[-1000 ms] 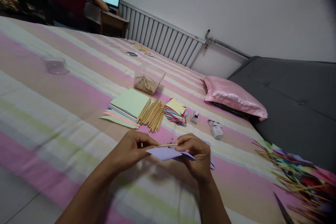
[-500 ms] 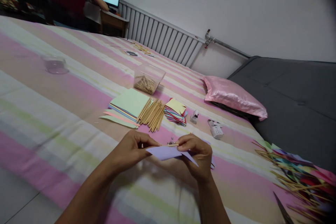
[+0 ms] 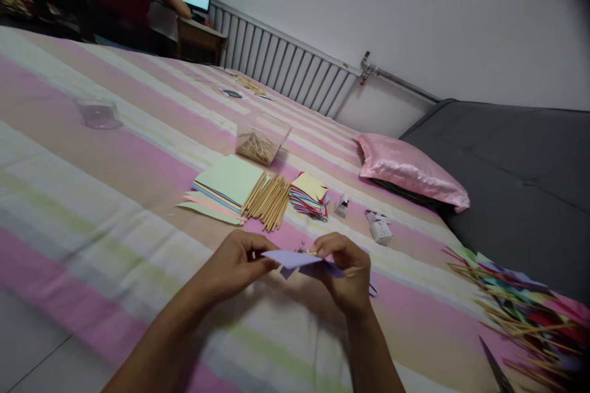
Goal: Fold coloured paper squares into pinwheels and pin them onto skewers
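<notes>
A lavender sheet of paper (image 3: 295, 259) with cut flaps is held low over the bed, between my two hands. Its left corner is pinched in the closed fingers of my left hand (image 3: 239, 261). My right hand (image 3: 346, 267) is closed on the paper's right side, where the fingers hide part of it. A short pale piece shows by the right fingertips, too small to name. Just behind the paper lie small silvery bits (image 3: 302, 249) on the bedspread. More lavender paper shows partly behind my right hand.
Beyond my hands are a stack of coloured paper (image 3: 230, 177), wooden sticks (image 3: 267, 202), small paper squares (image 3: 310, 187), little boxes (image 3: 380, 230) and a clear stick container (image 3: 258, 146). Scissors (image 3: 495, 365) and finished-looking paper-and-stick pieces (image 3: 530, 310) lie right. A person (image 3: 120, 0) sits far left.
The lavender paper has tilted, with its left part now flatter and flaps showing below. My left hand has shifted slightly to the right; both hands keep their hold.
</notes>
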`<act>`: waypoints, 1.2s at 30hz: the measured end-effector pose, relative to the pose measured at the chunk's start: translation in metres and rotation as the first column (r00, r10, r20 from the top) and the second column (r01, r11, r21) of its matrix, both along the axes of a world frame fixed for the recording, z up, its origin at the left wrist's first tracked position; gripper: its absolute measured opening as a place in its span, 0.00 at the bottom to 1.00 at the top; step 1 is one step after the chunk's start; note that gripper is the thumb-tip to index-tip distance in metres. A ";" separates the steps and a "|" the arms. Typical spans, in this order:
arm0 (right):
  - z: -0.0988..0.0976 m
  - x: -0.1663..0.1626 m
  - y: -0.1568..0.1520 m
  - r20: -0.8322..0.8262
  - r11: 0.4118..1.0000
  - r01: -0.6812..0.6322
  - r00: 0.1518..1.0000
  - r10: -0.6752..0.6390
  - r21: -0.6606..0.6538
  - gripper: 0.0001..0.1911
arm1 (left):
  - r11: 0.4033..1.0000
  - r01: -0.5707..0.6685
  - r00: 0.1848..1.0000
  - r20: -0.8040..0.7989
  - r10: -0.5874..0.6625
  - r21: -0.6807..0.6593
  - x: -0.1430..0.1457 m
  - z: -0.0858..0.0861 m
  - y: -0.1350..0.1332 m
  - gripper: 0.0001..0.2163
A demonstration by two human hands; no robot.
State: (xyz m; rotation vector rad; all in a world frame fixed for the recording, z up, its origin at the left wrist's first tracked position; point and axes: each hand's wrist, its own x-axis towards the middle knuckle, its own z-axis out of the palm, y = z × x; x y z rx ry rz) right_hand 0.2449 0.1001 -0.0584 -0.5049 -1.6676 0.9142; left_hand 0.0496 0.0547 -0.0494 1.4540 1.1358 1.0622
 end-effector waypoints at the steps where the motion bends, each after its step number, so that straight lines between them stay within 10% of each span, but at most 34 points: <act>1: -0.002 0.001 0.002 0.003 0.999 0.000 1.000 0.000 -0.044 0.08 | 1.000 -0.012 1.000 -0.020 0.012 0.012 0.001 -0.001 0.001 0.09; 11: -0.007 0.006 0.016 -0.200 0.812 0.067 0.954 -0.222 -0.580 0.13 | 0.980 -0.152 0.914 -0.359 0.190 0.131 -0.001 -0.014 0.007 0.13; 36: -0.010 0.007 0.023 -0.163 0.743 0.218 0.901 -0.403 -0.633 0.14 | 0.991 -0.113 0.982 -0.162 0.101 -0.071 0.009 -0.014 0.008 0.14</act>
